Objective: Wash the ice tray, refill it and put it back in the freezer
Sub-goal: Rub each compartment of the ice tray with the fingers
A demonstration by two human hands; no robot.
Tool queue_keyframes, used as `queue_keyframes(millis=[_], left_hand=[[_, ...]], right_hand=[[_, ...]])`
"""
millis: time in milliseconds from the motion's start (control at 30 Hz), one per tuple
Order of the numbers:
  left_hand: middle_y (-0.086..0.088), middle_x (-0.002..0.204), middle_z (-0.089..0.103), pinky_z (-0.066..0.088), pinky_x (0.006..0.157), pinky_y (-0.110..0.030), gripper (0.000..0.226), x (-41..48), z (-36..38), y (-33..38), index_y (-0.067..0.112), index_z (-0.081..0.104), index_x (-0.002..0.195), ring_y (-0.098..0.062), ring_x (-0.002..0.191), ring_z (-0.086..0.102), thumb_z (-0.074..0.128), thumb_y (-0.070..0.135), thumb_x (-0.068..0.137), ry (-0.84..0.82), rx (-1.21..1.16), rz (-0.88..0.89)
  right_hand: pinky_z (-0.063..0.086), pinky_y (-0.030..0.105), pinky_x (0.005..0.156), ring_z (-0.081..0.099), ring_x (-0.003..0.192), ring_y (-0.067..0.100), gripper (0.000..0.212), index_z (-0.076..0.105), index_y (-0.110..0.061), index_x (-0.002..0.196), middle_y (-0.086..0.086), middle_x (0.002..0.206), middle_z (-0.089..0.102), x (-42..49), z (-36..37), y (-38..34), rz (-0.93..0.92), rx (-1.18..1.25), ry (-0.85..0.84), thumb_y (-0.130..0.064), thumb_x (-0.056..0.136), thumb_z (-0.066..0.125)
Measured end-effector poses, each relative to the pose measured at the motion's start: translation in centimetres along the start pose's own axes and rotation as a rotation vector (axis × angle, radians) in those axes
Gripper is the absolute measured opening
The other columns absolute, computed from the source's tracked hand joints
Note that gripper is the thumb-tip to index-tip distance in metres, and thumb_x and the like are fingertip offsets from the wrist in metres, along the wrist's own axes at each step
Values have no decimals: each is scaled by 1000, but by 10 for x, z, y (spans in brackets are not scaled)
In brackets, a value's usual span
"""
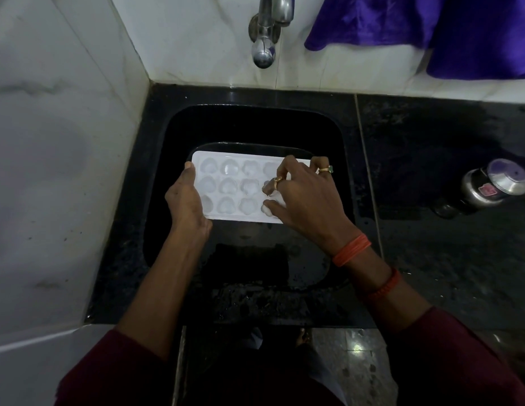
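A white ice tray [232, 186] with flower-shaped cups is held flat over the black sink [173, 148]. My left hand [186, 197] grips its left edge, thumb on the rim. My right hand [302, 197] lies over the tray's right end, with fingertips bent down into the cups there; it covers that end. The steel tap [265, 33] juts from the back wall above the sink, and no water stream shows.
Black stone counter [431, 159] surrounds the sink. A steel lidded container [494, 186] stands on the counter at the right. A purple cloth [425, 30] hangs at the upper right. White tiled wall [56, 159] closes the left side.
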State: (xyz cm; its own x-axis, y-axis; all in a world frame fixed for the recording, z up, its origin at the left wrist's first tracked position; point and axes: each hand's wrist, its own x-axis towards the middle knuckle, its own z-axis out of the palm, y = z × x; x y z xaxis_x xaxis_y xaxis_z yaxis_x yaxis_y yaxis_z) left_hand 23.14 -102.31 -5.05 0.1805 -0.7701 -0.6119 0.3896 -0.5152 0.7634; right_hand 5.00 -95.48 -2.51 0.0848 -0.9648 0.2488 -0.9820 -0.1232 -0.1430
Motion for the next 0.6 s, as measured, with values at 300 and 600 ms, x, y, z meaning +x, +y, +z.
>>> queue_keyframes(millis=[300,600], left_hand=[[-11,109,78,65,74,-50,35,-1,0,1,10,73,115,-32,95,77,61,39,101,-4,-5,1],[-11,109,78,65,75,-49,36,-2,-2,1,10,73,117,-31,96,77,61,41,101,-8,7,3]], right_hand=[[20,36,92,64,78,18,26,78,-23,84,-3,90,57,-1,-3,1,10,0,-7,-45,72,78],[22,34,89,62,76,15,29,76,-25,80,-5,92,59,-2,-7,3,9,44,15,-50,67,81]])
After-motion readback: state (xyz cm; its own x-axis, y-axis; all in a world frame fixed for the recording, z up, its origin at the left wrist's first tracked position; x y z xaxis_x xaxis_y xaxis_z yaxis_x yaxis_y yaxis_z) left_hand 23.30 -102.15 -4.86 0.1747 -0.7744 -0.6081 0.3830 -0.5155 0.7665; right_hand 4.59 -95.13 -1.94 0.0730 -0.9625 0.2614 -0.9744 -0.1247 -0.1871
